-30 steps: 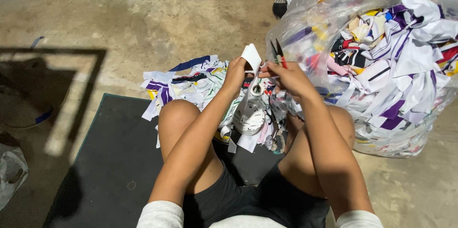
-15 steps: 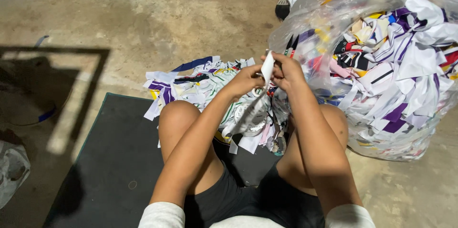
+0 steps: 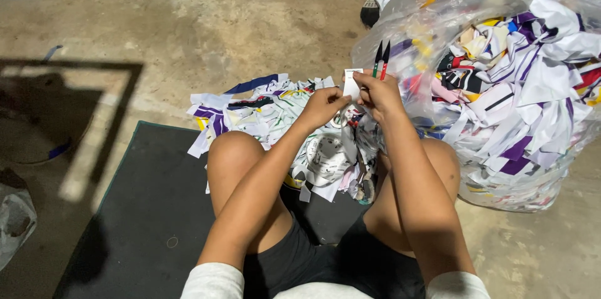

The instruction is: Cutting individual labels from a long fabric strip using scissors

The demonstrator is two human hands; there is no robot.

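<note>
Snips jut above right hand; both hands pinch white tag between them

Glossy clear plastic bag, rough concrete floor

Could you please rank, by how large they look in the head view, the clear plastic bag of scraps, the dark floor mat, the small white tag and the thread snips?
1. clear plastic bag and dark floor mat: too alike to rank; legs hide part of the mat.
2. thread snips and small white tag: both tiny, too alike to rank.
</note>
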